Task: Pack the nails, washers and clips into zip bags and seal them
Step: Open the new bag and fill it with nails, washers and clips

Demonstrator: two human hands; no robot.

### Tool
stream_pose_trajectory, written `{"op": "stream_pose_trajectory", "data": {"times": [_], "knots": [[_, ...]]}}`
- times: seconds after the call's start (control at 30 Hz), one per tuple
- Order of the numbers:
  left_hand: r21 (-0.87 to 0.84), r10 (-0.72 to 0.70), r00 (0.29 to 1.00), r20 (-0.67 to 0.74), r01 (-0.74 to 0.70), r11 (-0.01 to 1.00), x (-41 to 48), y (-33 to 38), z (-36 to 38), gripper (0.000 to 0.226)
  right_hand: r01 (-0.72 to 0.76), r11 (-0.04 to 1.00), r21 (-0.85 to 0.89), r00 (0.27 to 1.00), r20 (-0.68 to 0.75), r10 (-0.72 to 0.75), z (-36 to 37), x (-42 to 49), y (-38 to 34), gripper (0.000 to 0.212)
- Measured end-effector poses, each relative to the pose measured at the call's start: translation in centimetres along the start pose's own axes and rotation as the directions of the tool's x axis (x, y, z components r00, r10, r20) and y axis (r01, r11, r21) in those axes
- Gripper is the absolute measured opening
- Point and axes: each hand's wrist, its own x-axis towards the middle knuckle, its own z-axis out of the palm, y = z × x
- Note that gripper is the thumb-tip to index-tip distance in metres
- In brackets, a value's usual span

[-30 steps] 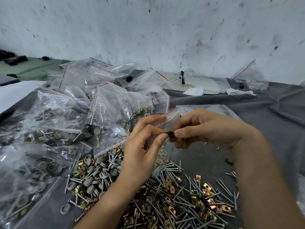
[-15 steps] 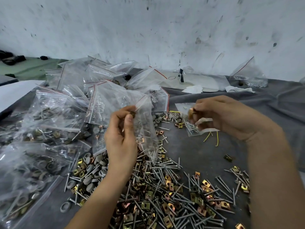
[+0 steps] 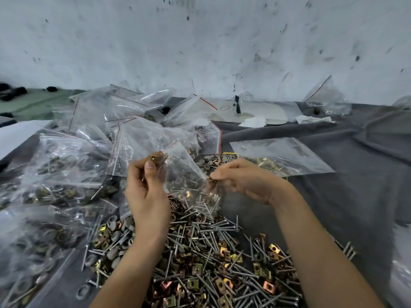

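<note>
My left hand [image 3: 148, 187] pinches the top edge of a clear zip bag [image 3: 189, 181], with a gold clip at its fingertips. Nails lie in the bag's lower corner. At the bag's right edge, my right hand [image 3: 240, 181] pinches a small gold clip [image 3: 210, 179]. Below both hands lies a loose heap of nails, gold clips and grey washers [image 3: 211, 258] on the grey cloth.
A pile of filled zip bags [image 3: 73, 165] covers the left side. An empty flat zip bag [image 3: 280, 154] lies to the right of my hands. White paper and a white object [image 3: 262, 114] sit by the wall, with another bag [image 3: 327, 98] at the far right.
My right hand came down and left from above the flat bag to the held bag's right edge. My left hand kept the bag raised. Earlier both hands met at the bag's mouth.
</note>
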Motion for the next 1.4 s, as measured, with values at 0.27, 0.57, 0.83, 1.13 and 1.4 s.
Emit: {"op": "stream_pose_trajectory", "data": {"times": [0.27,0.57,0.83,1.13,1.4], "knots": [[0.024,-0.022,1.000,-0.008,0.023,0.999,-0.2,0.4,0.1,0.019,-0.017,0.997,0.072,0.990,0.144,0.006,-1.9,-1.0,-0.2,0.016],[0.145,0.072,0.996,0.053,-0.079,0.986,-0.4,0.5,0.0,0.014,-0.068,0.995,-0.075,0.996,0.054,0.072,-2.6,-1.6,-0.4,0.017],[0.236,0.393,0.837,0.381,-0.498,0.834,-1.6,1.2,0.8,0.012,0.282,0.907,-0.311,0.833,-0.389,-0.393,-1.6,-4.0,-5.3,0.016],[0.212,0.531,0.668,0.521,-0.704,0.678,-2.2,1.4,0.9,0.021,0.242,0.673,-0.699,0.901,-0.095,-0.423,1.6,-5.5,-8.2,0.013],[0.228,0.538,0.687,0.488,-0.696,0.681,-2.2,1.2,0.8,0.022,0.102,0.536,-0.838,0.912,-0.137,-0.388,2.0,-5.5,-8.4,0.004]]}}
